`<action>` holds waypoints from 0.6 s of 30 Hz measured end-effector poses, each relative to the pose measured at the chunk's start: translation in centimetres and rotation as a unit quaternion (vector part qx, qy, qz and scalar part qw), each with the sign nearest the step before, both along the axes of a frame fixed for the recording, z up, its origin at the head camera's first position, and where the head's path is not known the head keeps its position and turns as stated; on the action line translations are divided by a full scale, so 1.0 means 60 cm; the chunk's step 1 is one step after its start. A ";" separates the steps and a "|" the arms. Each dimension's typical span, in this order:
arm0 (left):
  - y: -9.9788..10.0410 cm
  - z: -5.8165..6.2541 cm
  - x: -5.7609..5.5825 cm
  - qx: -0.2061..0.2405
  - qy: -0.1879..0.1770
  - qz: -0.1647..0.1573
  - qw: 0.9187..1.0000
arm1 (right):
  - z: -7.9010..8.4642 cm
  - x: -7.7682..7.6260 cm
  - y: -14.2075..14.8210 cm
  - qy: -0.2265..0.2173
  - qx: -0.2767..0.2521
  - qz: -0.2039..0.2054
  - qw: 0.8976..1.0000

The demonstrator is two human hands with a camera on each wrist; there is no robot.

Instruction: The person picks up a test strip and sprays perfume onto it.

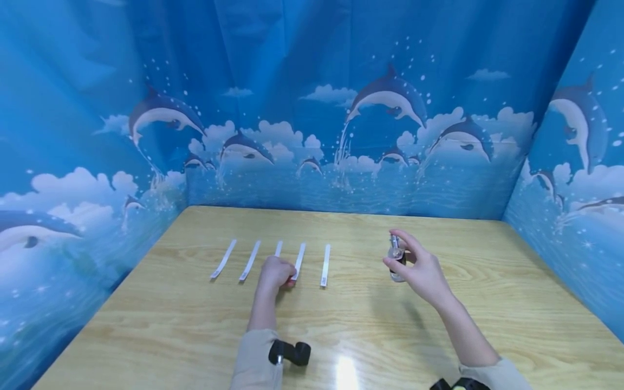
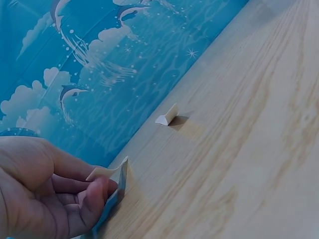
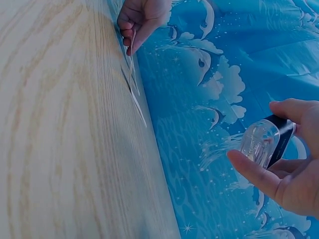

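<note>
Five or so narrow white paper strips lie side by side on the wooden table, with printing at their near ends. My left hand (image 1: 275, 271) pinches the near end of one paper strip (image 1: 299, 260), the second from the right. In the left wrist view that strip (image 2: 121, 181) bends upward at the thumb and fingers. The third strip (image 1: 278, 249) from the left is partly hidden behind this hand. Raised above the table at the right, my right hand (image 1: 424, 271) holds a small clear glass perfume bottle (image 3: 260, 141) with a dark band; its silver spray top (image 1: 394, 240) points up.
Two more strips, a leftmost strip (image 1: 223, 260) and its neighbour strip (image 1: 250, 261), lie left of the left hand. The rightmost strip (image 1: 325, 265) lies between the hands. A blue dolphin-print curtain (image 1: 292, 108) borders the table (image 1: 351, 325) at the back and sides.
</note>
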State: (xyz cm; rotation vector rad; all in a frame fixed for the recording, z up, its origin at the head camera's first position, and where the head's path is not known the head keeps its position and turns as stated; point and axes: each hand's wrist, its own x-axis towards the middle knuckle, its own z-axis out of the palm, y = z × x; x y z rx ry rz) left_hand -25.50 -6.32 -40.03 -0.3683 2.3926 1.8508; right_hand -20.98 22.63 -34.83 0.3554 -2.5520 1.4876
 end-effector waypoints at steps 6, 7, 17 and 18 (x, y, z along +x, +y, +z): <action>-0.004 0.003 0.000 -0.019 -0.016 0.003 1.000 | 0.001 0.000 0.001 0.005 0.005 -0.003 1.000; -0.004 0.004 0.001 -0.024 -0.018 0.003 1.000 | 0.000 0.000 0.001 0.005 0.006 -0.003 1.000; -0.017 0.018 0.003 -0.105 0.001 -0.008 0.994 | 0.000 -0.002 0.000 0.003 0.011 -0.004 1.000; -0.019 0.019 0.004 -0.117 0.006 -0.008 0.993 | 0.000 -0.002 -0.001 0.004 0.012 -0.004 1.000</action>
